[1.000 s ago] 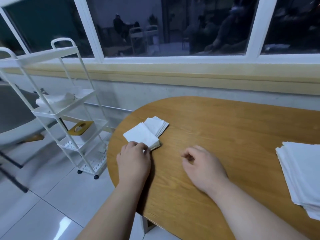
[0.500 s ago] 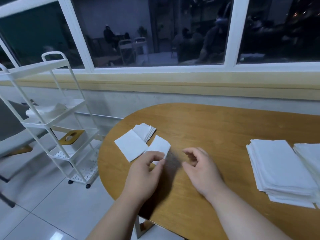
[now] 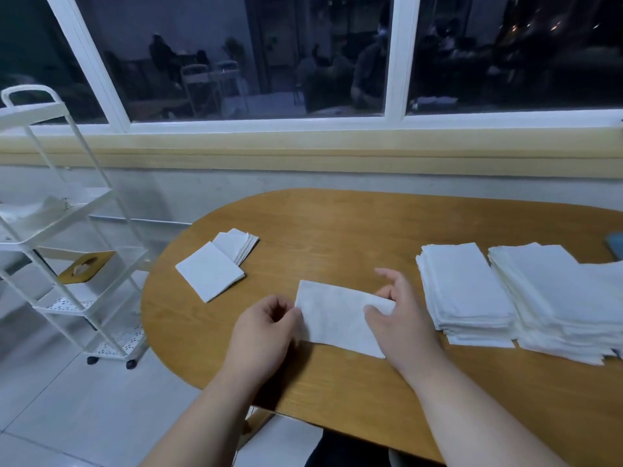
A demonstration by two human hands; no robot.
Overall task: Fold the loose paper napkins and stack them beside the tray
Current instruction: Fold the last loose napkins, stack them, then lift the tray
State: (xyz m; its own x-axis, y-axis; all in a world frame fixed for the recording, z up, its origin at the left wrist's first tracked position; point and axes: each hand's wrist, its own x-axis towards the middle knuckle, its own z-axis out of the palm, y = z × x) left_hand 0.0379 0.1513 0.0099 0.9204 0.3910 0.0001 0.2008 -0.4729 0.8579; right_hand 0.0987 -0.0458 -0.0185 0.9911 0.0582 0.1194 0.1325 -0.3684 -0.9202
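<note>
Low in the middle of the frame, the left hand (image 3: 266, 328) pinches the left edge of a napkin (image 3: 333, 318) with curled fingers. The right hand (image 3: 397, 318) pinches its right end, thumb on top. The napkin lies flat on the tabletop (image 3: 337, 392) between the two hands.

The likeliest fault is a crooked fold. The paper looks thin and limp, so if one hand lifts ahead of the other the edges will not meet. A hard pull from both ends could tear it. The right hand also works just beside the loose stacks (image 3: 465, 291) at the right, and a careless sweep could drag their top sheets askew.

The napkin is a white, faintly mottled long rectangle, lying slightly skewed.

Farther off, left of centre, the folded pile (image 3: 210, 274) is uneven. Its top square sits off the fanned ones behind it, so another napkin set on top may slide.
</note>
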